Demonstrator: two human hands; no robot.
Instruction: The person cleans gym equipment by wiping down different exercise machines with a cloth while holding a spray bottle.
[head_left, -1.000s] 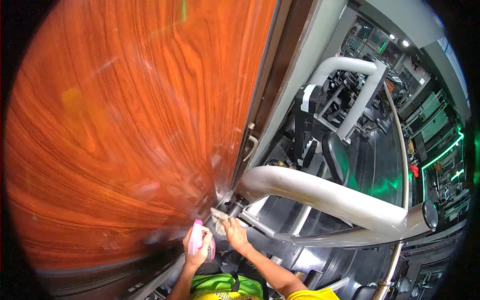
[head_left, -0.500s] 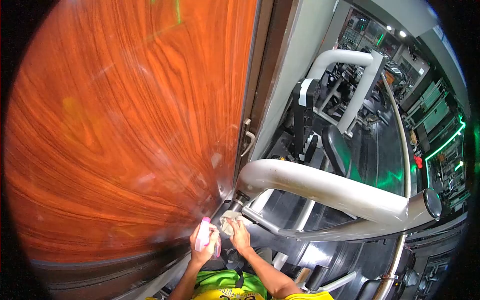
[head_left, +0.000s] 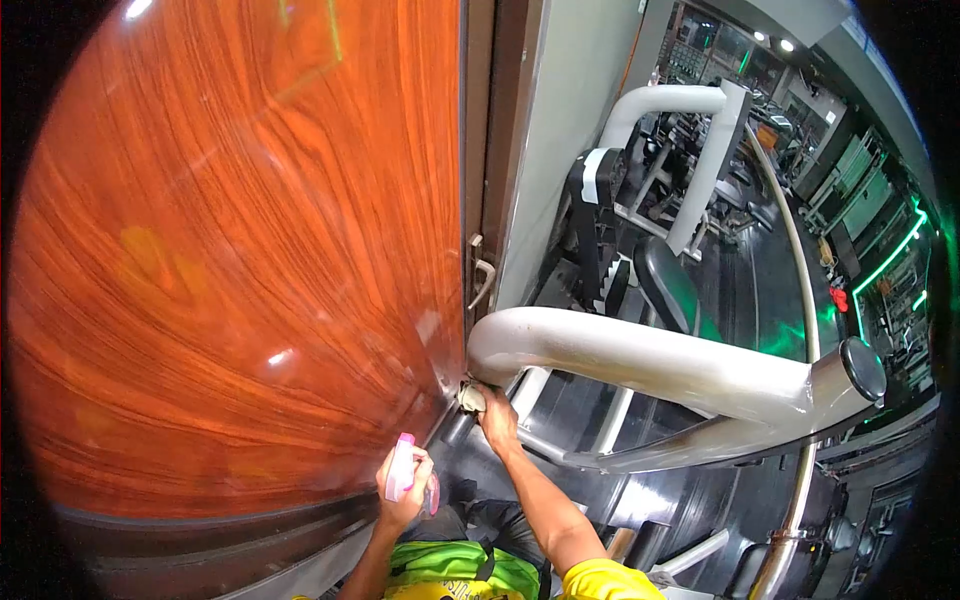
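Observation:
My left hand is wrapped round a pink and white spray bottle, held low in front of the wood-grain panel. A crumpled beige cloth is gripped in my right hand. That hand reaches forward to the lower end of the thick, pale tubular frame of a gym machine, beside the panel. The cloth appears to press against the machine's part there; the exact contact spot is hidden by my hand and the frame.
A glossy reddish wood-grain panel stands close on the left, with a metal handle at its right edge. Another machine with a black pad stands beyond the frame. A long pale rail curves along the right over black flooring.
My right hand has moved forward and up with the cloth, from beside the spray bottle to the machine frame's end. My left hand still holds the bottle, slightly lower. The view has shifted a little.

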